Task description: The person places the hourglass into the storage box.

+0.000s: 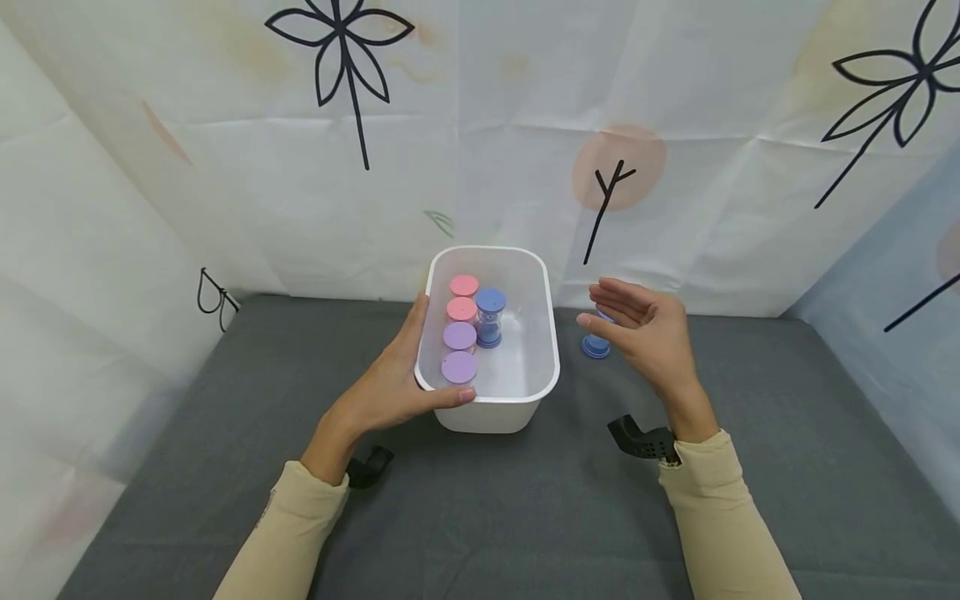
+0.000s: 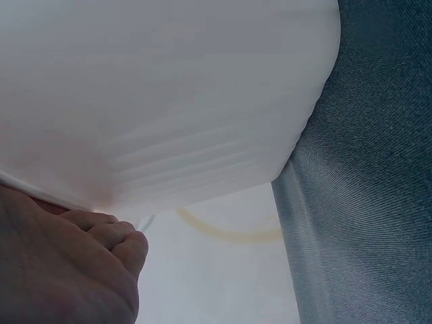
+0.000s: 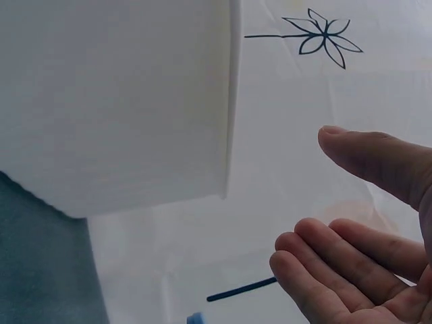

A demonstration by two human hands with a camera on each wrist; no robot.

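A white plastic bin (image 1: 521, 333) stands on the dark grey table. Along its left side are two pink-capped sand timers (image 1: 462, 310) and two purple-capped ones (image 1: 459, 367), mostly seen from above. Beside them stands a blue sand timer (image 1: 490, 318), its clear waist visible. My left hand (image 1: 390, 379) holds the bin at its near left corner, thumb over the front rim and fingers along the outer left wall. To the bin's right, my right hand (image 1: 645, 329) hovers with fingers extended and thumb apart. Another blue sand timer (image 1: 596, 346) stands partly hidden behind that hand.
A pale cloth backdrop (image 1: 510, 183) with plant drawings rises right behind the bin, and cloth walls flank both sides. Grey cloth (image 1: 487, 517) covers the table. Dark straps (image 1: 641, 437) hang at both wrists.
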